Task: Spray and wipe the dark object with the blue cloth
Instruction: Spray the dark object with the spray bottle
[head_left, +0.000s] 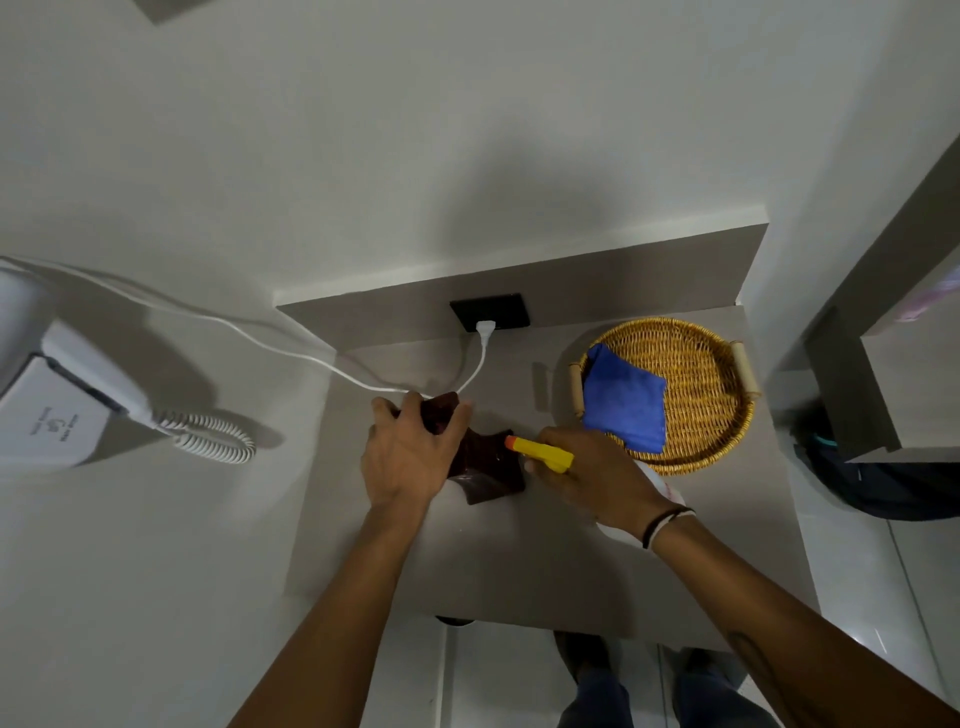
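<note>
Dark and glossy, the object (488, 467) sat on the counter (519, 561) in the head view, my left hand (410, 457) clamped over it. My right hand (597, 478) gripped the sprayer (543, 453), nozzle at the object. Nearby, the blue cloth (623, 400) lay in a wicker basket (706, 395).

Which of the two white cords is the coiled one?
The coiled cord hangs from the wall-mounted hair dryer on the left. The other, a smooth white cord, runs to the plug in the black socket.
</note>
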